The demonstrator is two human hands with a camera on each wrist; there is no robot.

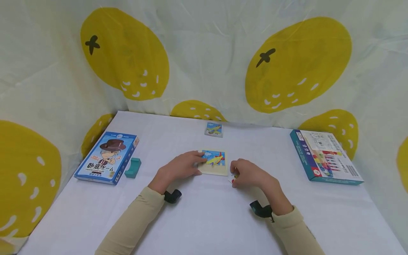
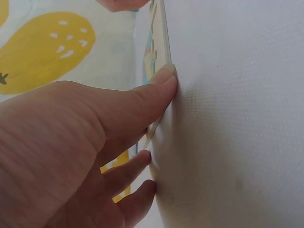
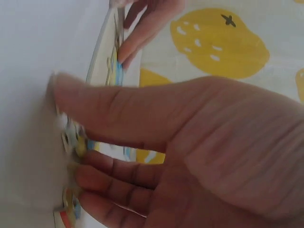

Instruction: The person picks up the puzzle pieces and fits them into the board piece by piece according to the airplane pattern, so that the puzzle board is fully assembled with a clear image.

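A wooden puzzle board with a yellow aeroplane on blue lies mid-table. My left hand holds it at its left side; in the left wrist view the thumb lies on the board's edge. Just right of the board, my right hand has its thumb and curled fingers around small printed puzzle pieces. The right wrist view shows several pieces between thumb and fingers, blurred and partly hidden. Behind the board lies a small picture card with a similar aeroplane.
On the left lie a blue game box and a teal curved block. A flat box with a teal side lies at the right. White cloth covers the table, and a curtain with yellow fruit hangs behind.
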